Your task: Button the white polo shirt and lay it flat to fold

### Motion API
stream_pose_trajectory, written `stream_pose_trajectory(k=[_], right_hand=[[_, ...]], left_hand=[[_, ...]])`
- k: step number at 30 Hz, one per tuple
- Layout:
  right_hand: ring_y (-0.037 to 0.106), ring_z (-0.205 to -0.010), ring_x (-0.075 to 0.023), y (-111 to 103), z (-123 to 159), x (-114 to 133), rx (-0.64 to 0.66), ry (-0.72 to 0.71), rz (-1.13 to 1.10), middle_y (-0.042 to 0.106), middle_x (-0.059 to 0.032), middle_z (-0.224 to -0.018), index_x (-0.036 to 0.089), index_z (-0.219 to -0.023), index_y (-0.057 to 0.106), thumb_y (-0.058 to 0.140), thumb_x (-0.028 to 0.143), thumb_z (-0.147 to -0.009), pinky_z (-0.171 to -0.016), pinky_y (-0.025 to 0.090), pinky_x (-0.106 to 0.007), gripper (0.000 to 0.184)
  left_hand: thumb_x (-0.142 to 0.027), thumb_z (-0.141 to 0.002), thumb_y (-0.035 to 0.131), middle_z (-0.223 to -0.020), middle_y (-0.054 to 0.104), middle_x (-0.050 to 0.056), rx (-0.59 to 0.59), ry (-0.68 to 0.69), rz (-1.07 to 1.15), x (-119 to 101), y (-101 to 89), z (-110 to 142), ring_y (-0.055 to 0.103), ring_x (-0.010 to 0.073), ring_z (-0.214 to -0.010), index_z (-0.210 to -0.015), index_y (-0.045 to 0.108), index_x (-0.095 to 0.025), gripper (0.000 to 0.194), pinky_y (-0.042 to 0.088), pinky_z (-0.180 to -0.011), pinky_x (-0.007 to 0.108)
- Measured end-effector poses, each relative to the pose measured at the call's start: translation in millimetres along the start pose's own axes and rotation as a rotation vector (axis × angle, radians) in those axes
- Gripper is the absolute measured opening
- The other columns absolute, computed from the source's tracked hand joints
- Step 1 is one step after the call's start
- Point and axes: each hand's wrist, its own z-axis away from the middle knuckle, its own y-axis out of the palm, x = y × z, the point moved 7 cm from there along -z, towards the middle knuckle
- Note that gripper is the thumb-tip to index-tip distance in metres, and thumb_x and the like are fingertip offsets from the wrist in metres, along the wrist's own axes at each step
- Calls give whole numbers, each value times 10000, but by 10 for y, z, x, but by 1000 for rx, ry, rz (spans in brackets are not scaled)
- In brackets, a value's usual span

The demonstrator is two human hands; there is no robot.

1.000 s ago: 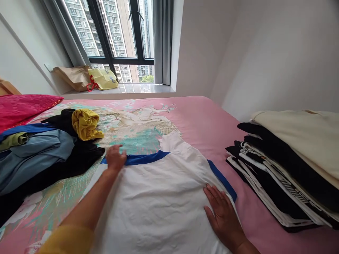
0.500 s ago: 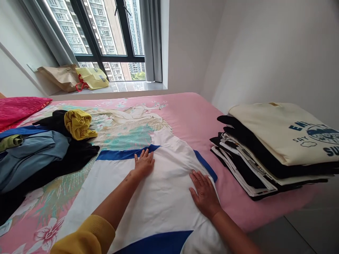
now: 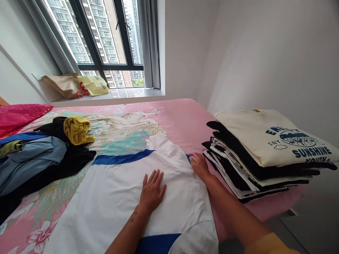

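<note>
A white garment with blue panels (image 3: 119,190) lies spread across the bed, its narrower end pointing away from me. My left hand (image 3: 153,188) rests flat on the white cloth near its middle, fingers stretched out and holding nothing. At the garment's right edge, my right hand (image 3: 200,165) has its fingers curled over the small blue part there. My fingers cover most of that blue piece. The nearest blue panel (image 3: 159,243) runs out of the bottom of the view.
On the right stands a tall stack of folded clothes, a cream printed sweatshirt (image 3: 265,141) on top. Loose clothes (image 3: 39,151) are heaped at left, with a bundled yellow garment (image 3: 77,129). Bags (image 3: 62,84) sit on the windowsill. The pink bed (image 3: 180,116) ends at right.
My left hand has slid from the far blue band toward me onto the white cloth. My right hand has moved away from me to the right edge, where less blue shows.
</note>
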Motion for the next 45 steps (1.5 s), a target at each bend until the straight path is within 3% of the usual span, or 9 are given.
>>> stream_pose_trajectory(k=[4, 10, 18, 22, 25, 27, 31, 37, 45], right_hand=[[514, -1092, -229, 300, -540, -46, 172, 44, 50, 624, -98, -1138, 175, -1061, 613, 430, 376, -882, -909, 383, -326, 325], [585, -947, -232, 718, -797, -102, 299, 114, 154, 651, -137, -1016, 150, -1080, 575, 353, 406, -926, -786, 399, -324, 372], [552, -1061, -292, 640, -884, -124, 303, 231, 236, 609, -186, -1119, 110, -1198, 507, 378, 365, -917, -872, 399, -415, 401], [279, -1348, -248, 559, -393, 497, 178, -70, 214, 371, -141, -1441, 127, -1401, 332, 306, 371, -945, -1106, 174, -411, 517], [170, -1403, -223, 719, 332, 852, 318, -480, 178, 292, -82, -1500, 170, -1439, 302, 290, 431, -942, -1145, 24, -433, 561], [140, -1414, -214, 765, 659, 715, 407, -443, 231, 240, -68, -1520, 174, -1458, 259, 281, 452, -938, -1142, -23, -464, 591], [111, -1420, -235, 542, 868, 244, 402, -77, 372, 161, -107, -1532, 87, -1469, 197, 288, 399, -928, -1140, 26, -490, 631], [122, -1420, -206, 385, 1282, 472, 421, -295, 281, 208, -64, -1525, 155, -1470, 224, 283, 481, -927, -1154, 9, -446, 637], [238, -1387, -210, -73, 1600, 36, 184, -25, 280, 337, -77, -1479, 174, -1365, 429, 310, 296, -916, -1098, 225, -463, 481]], left_hand=[[-397, -914, 348, -1498, 311, 72, -16, 8, -6, -9, -11, 27, 256, 251, -1391, -1432, 330, -222, 547, 116, -1139, 525], [-434, -903, 368, -1514, 275, 67, -17, -14, -21, 30, 36, 30, 215, 265, -1403, -1447, 294, -245, 580, 86, -1140, 536], [-489, -905, 327, -1511, 285, 86, 34, -56, -26, 34, 73, 5, 203, 284, -1405, -1436, 324, -239, 587, 84, -1124, 569], [-492, -894, 350, -1505, 299, 92, 33, -66, -20, 43, 90, -11, 213, 292, -1401, -1429, 340, -229, 596, 71, -1121, 576], [-492, -885, 370, -1499, 308, 94, 25, -74, -15, 45, 92, -21, 227, 295, -1395, -1428, 345, -225, 605, 70, -1121, 571], [-502, -883, 367, -1495, 316, 100, 25, -79, -13, 40, 85, -25, 236, 295, -1392, -1423, 356, -214, 611, 66, -1122, 570], [-498, -881, 369, -1497, 316, 98, 27, -91, -14, 25, 63, -24, 236, 275, -1394, -1420, 358, -216, 608, 52, -1131, 546], [-509, -881, 340, -1514, 279, 99, 108, -131, -26, 27, 67, -48, 202, 261, -1407, -1434, 326, -207, 630, 27, -1126, 550], [-468, -892, 311, -1524, 228, 123, 255, -250, -8, -227, -132, 40, 163, 286, -1415, -1435, 312, -167, 621, 64, -1083, 638]])
